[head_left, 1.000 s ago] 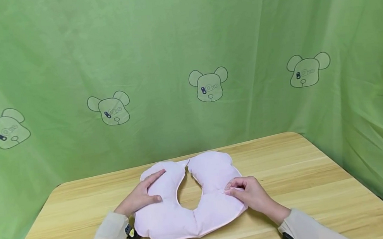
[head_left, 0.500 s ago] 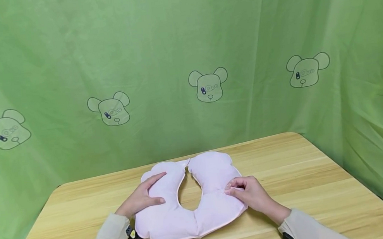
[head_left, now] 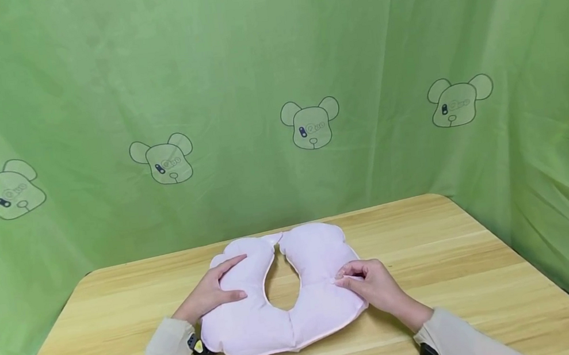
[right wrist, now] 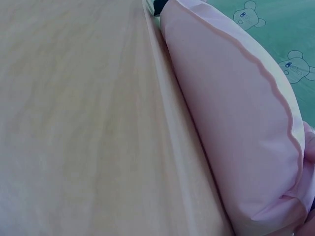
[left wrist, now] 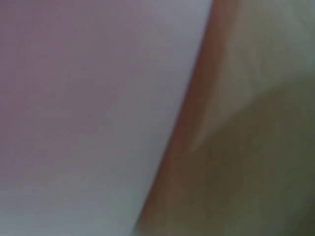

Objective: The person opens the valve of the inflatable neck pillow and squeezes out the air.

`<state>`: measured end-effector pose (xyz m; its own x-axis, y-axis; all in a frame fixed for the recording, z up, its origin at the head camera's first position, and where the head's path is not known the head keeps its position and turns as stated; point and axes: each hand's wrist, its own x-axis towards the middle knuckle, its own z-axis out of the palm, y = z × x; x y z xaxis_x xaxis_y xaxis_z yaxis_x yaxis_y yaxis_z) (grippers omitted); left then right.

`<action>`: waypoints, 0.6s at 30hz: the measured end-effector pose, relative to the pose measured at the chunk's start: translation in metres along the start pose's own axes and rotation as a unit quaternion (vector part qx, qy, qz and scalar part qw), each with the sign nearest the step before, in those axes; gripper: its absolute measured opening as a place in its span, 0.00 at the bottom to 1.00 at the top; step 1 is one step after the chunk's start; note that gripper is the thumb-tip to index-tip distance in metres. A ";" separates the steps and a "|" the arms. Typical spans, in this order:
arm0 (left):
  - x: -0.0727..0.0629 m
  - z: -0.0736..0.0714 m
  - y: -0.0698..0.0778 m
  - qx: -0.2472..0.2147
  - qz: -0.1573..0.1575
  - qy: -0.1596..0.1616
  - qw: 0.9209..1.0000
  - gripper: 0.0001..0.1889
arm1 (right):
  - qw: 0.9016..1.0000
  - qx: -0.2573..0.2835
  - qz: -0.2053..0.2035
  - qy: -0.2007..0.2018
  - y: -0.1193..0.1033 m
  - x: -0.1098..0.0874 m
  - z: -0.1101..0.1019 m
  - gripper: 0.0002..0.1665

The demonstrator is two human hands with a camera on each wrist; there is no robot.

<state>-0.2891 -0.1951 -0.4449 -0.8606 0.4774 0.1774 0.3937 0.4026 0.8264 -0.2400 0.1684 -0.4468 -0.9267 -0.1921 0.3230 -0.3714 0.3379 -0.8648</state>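
Note:
A puffed-up, pale pink U-shaped neck pillow (head_left: 250, 328) lies on the wooden table, its two ends close together at the far side. Spread over its left arm is my left hand (head_left: 210, 292), thumb and index finger straight on the fabric, the other fingers hidden. On the right arm, my right hand (head_left: 371, 284) pinches a small spot of the pillow between thumb and fingertips; what exactly is there I cannot tell. Seen from the right wrist, the pillow's side (right wrist: 231, 113) bulges along a wavy seam, with fingers (right wrist: 309, 142) at the right edge. Blurred pink fabric (left wrist: 88, 108) fills the left wrist view's left half.
The wood-grain table (head_left: 454, 252) has rounded far corners. Behind it and along both sides hangs a green curtain (head_left: 230, 61) printed with bear heads. A black wrist device (head_left: 201, 351) sits beside the pillow's lower left edge.
The left hand has slid very slightly to the right on the pillow. The right hand keeps its pinch in the same place.

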 end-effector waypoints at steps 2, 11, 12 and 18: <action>0.000 0.001 0.000 -0.001 0.000 0.000 1.000 0.40 | 1.000 -0.001 0.003 0.001 -0.001 -0.001 0.000 0.03; 0.000 0.001 -0.001 -0.007 0.003 0.001 1.000 0.38 | 1.000 0.011 0.006 -0.003 -0.003 -0.001 -0.001 0.04; 0.000 0.001 -0.001 -0.008 0.005 0.002 1.000 0.38 | 1.000 0.015 0.006 -0.004 0.001 0.000 -0.001 0.04; 0.000 0.002 -0.002 -0.016 0.003 0.001 1.000 0.38 | 1.000 0.006 0.010 -0.005 0.000 -0.001 -0.002 0.04</action>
<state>-0.2893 -0.1944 -0.4470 -0.8589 0.4777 0.1847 0.3890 0.3738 0.8420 -0.2395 0.1699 -0.4466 -0.9334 -0.1941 0.3017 -0.3518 0.3314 -0.8754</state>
